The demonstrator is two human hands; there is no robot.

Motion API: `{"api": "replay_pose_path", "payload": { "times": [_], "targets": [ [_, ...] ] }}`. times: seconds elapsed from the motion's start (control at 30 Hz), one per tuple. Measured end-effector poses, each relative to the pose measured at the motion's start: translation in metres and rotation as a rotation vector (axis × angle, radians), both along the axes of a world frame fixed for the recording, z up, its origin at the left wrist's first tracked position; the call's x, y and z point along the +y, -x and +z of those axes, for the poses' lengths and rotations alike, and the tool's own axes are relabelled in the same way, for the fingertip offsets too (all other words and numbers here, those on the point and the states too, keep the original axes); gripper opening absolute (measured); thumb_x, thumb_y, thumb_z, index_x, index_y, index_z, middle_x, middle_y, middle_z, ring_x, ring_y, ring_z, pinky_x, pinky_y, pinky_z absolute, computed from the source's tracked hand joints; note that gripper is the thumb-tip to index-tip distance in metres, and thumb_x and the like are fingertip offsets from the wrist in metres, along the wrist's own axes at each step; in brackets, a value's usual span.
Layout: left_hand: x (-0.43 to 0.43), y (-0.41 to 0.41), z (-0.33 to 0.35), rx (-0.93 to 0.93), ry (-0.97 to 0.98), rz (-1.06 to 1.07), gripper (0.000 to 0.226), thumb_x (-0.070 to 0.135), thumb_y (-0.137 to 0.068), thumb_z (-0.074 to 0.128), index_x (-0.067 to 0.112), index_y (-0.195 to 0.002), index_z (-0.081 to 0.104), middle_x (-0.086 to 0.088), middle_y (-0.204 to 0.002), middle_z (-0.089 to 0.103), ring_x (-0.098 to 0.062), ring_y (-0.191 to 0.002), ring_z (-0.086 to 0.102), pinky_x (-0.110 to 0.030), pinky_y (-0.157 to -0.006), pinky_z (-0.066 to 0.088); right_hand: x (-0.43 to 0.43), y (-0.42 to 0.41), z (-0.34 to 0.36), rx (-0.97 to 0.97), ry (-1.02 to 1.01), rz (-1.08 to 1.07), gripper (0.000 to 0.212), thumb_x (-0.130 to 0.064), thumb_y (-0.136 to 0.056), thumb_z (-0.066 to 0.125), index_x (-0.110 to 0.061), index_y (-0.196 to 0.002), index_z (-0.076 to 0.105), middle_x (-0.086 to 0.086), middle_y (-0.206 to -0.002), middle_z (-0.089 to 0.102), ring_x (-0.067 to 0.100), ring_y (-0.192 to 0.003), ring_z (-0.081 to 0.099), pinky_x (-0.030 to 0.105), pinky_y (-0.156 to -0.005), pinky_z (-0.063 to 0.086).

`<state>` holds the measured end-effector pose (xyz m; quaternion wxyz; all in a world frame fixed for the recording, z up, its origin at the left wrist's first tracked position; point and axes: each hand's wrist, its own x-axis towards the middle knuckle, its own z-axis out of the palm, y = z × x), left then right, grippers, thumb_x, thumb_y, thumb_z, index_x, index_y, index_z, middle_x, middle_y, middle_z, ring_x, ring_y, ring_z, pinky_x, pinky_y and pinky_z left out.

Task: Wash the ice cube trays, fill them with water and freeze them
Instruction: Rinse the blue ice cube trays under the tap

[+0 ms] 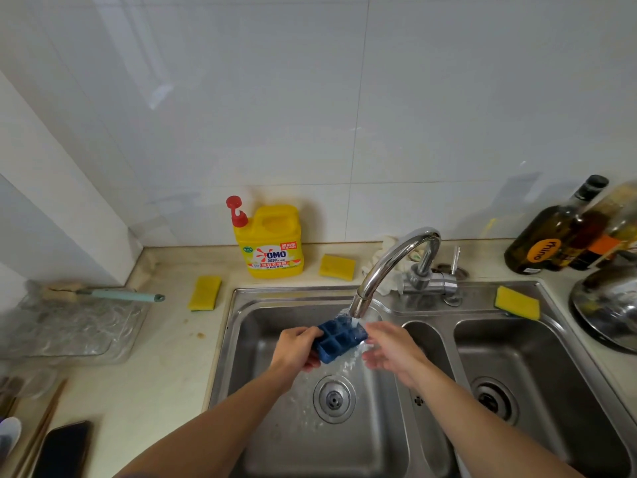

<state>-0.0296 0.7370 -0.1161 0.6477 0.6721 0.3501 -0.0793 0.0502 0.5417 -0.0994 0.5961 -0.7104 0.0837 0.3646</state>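
White wall tiles back a pale surface with a steel double sink (227, 339) set into it. Your tray (339, 339) is a small dark-blue block with a grid of square cells. It is open side up, wet and held at a slant over the left basin. Its far right corner sits directly under the tap (393, 260), and the stream lands there. Water spills off the tray and splashes around the drain (333, 399) below.

Your left hand (296, 350) has its grip closed around the tray's left end. Your right hand (393, 353) holds nothing: its grip is open, fingers straight, in the runoff just beside the tray's right end. You cannot tell whether it touches the tray.

Behind the sink, a yellow detergent bottle (272, 239) with a red cap stands against the wall. One yellow sponge (336, 267) lies to the right of it. Another sponge (205, 293) lies left of the sink, and a third (517, 302) sits on the sink's back ledge above the right basin.

At far left, a brush (113, 294) rests on a clear glass dish (69, 329). A phone (63, 450) lies near the bottom left corner. At far right are dark bottles (555, 232) and a steel lid (606, 305).
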Motion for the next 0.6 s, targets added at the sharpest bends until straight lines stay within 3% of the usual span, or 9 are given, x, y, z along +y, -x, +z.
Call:
{"api": "replay_pose_path", "payload": {
  "times": [0.2, 0.4, 0.6],
  "targets": [
    [0.005, 0.006, -0.003, -0.001, 0.055, -0.091, 0.026, 0.026, -0.094, 0.059, 0.005, -0.086, 0.073, -0.012, -0.066, 0.071, -0.018, -0.051, 0.062, -0.025, -0.048, 0.046, 0.013, 0.004, 0.001, 0.086, -0.006, -0.03, 0.03, -0.033, -0.106, 0.054, -0.006, -0.115, 0.065, 0.026, -0.108, 0.071, 0.034, -0.081, 0.07, 0.038, -0.07, 0.061],
    [-0.003, 0.001, -0.009, 0.04, 0.186, -0.043, 0.025, 0.031, -0.101, 0.057, 0.011, -0.104, 0.072, -0.007, -0.08, 0.077, -0.016, -0.065, 0.071, -0.026, -0.058, 0.054, 0.017, -0.001, 0.003, 0.004, -0.024, -0.087, 0.021, -0.021, -0.106, 0.056, -0.002, -0.109, 0.064, 0.024, -0.097, 0.07, 0.028, -0.067, 0.064, 0.033, -0.058, 0.058],
    [-0.018, -0.006, -0.019, 0.065, 0.384, 0.003, 0.021, 0.025, -0.105, 0.052, 0.012, -0.117, 0.063, -0.016, -0.108, 0.073, -0.031, -0.088, 0.076, -0.037, -0.071, 0.06, 0.009, -0.003, -0.002, -0.17, 0.076, -0.104, 0.007, -0.019, -0.102, 0.06, -0.016, -0.103, 0.066, 0.016, -0.102, 0.07, 0.026, -0.076, 0.069, 0.037, -0.07, 0.061]
  ]
}}
